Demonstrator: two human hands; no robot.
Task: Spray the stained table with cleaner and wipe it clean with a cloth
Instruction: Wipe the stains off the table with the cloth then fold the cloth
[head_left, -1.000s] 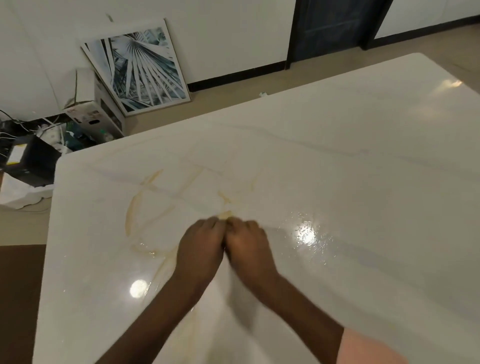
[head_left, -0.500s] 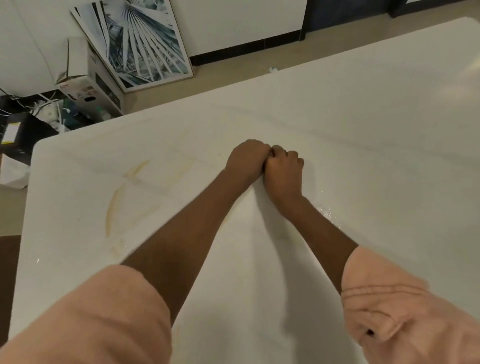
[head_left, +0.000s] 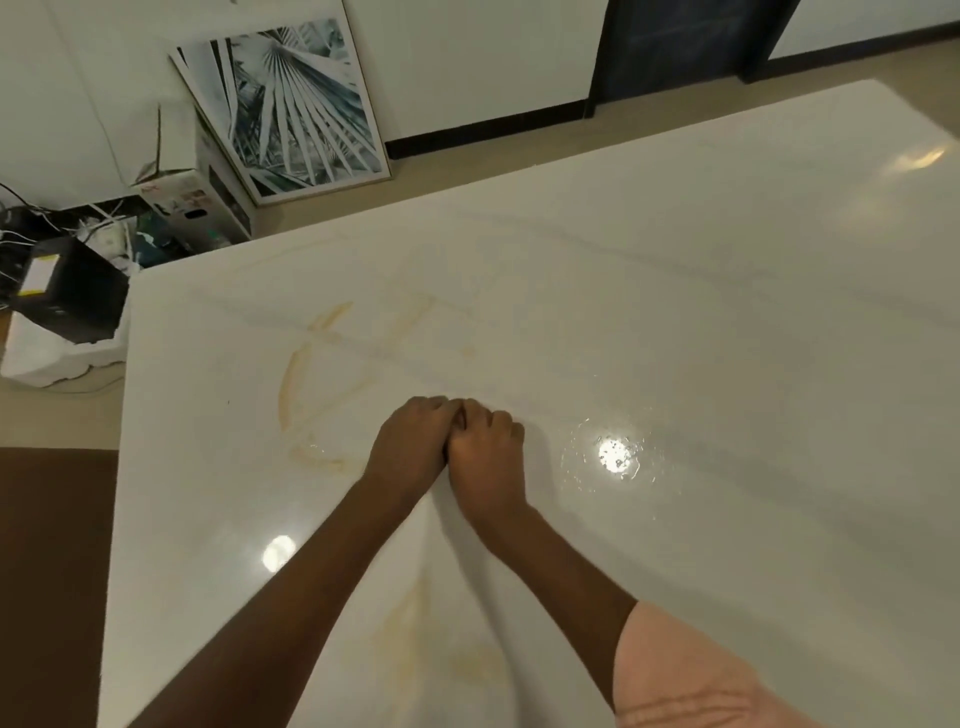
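Wiping is under way: left hand (head_left: 410, 447) and right hand (head_left: 485, 460) press together, fingers curled on the glossy white marble worktop (head_left: 701, 322); any cloth is hidden. Next, the yellowish smears (head_left: 293, 395) leftward.

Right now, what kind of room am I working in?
Probably a home room, half unpacked: a glossy white table, a framed palm print propped against the wall, and a cardboard box on the floor.

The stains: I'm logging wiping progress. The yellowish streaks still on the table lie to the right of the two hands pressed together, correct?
Not quite. In the head view the yellowish streaks lie to the left of the left hand and right hand, which are pressed together on the table.
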